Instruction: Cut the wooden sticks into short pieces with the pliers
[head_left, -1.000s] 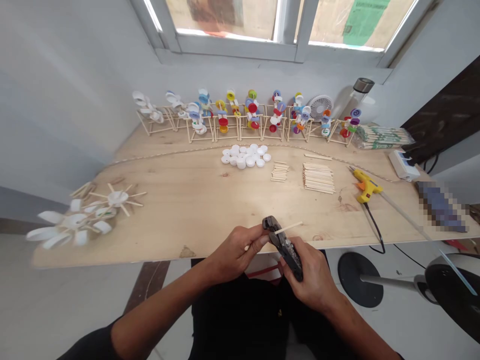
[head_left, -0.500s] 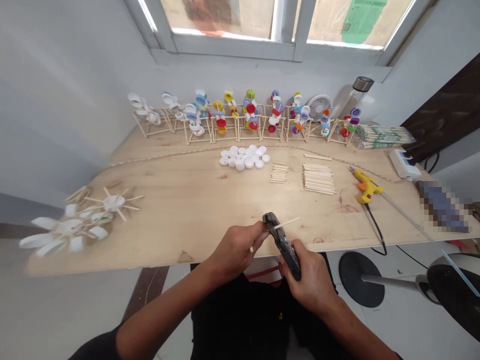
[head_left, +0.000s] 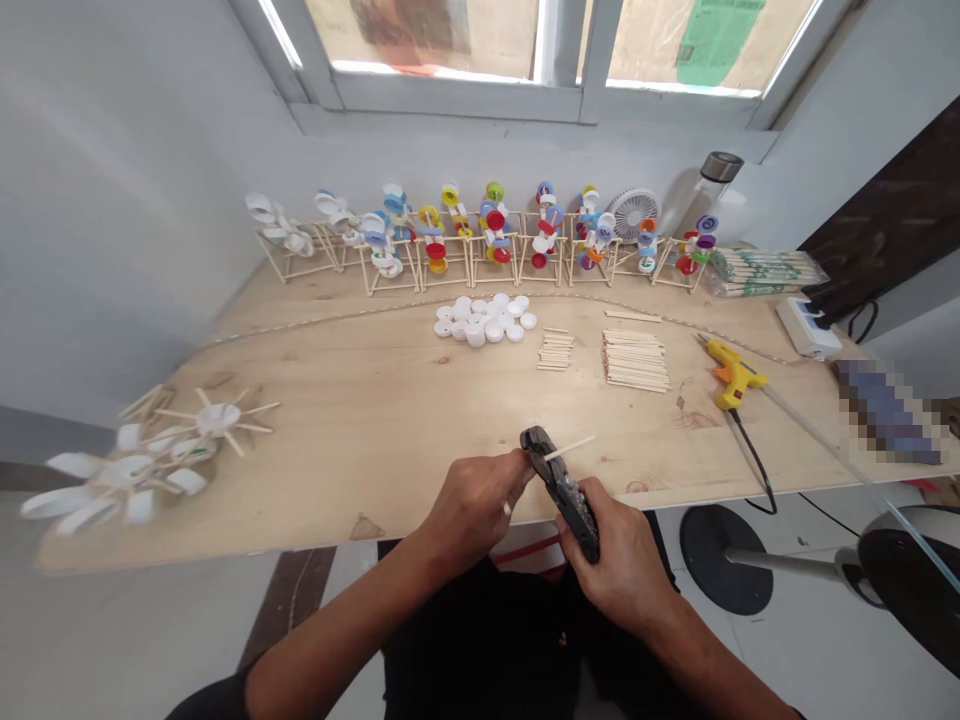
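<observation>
My right hand [head_left: 616, 553] is wrapped round the handles of black cutting pliers [head_left: 559, 487] at the near edge of the wooden table [head_left: 360, 400]. A thin wooden stick [head_left: 568, 448] lies across the pliers' jaws, its free end pointing right. My left hand [head_left: 472, 502] pinches the stick's other end just left of the jaws.
Piles of short sticks [head_left: 556, 349] and longer sticks [head_left: 634, 359] lie mid-table beside white bottle caps [head_left: 484, 318]. A yellow glue gun [head_left: 731, 374] lies at the right. Stick-and-cap models [head_left: 491, 235] line the back wall; cap wheels [head_left: 202, 422] sit at the left edge. A fan base [head_left: 724, 557] stands on the floor.
The stick has slid left through the jaws, so less of it sticks out on the right. Both hands stay at the table edge; the view has shifted slightly.
</observation>
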